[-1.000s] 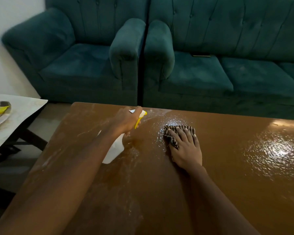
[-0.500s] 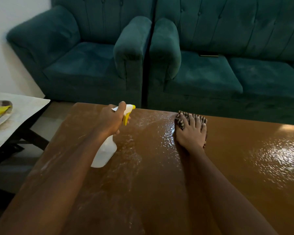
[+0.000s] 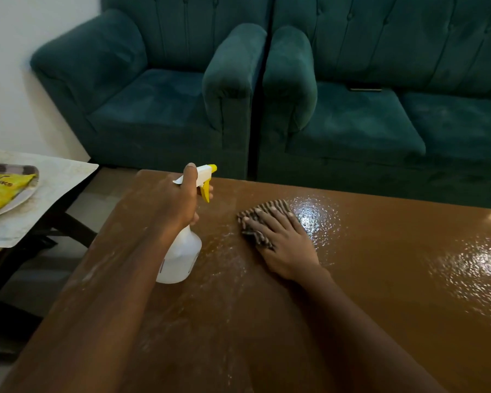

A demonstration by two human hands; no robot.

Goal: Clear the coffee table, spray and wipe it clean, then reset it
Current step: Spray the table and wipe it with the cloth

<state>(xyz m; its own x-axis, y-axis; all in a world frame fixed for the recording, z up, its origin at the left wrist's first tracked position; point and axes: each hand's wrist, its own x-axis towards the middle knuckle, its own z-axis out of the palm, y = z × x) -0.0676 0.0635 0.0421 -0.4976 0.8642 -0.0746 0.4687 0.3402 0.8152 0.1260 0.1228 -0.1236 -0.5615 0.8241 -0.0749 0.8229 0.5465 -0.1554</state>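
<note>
The brown coffee table [image 3: 380, 293] fills the lower part of the view, its top wet and streaked with spray. My left hand [image 3: 176, 202] grips a white spray bottle [image 3: 182, 256] with a yellow trigger, held just above the table's left part and pointing toward the sofa. My right hand [image 3: 284, 245] presses flat on a striped brown cloth [image 3: 264, 214] near the table's far edge. Most of the cloth is hidden under my fingers.
A teal armchair [image 3: 153, 103] and a teal sofa [image 3: 380, 114] stand close behind the table. A dark flat object [image 3: 364, 89] lies on the sofa seat. At the left, a pale side table [image 3: 54, 188] carries a plate with a yellow packet [image 3: 3, 191].
My right hand slid the cloth to the far edge, then back toward me and leftward. My left hand with the bottle shifted left and lifted a little.
</note>
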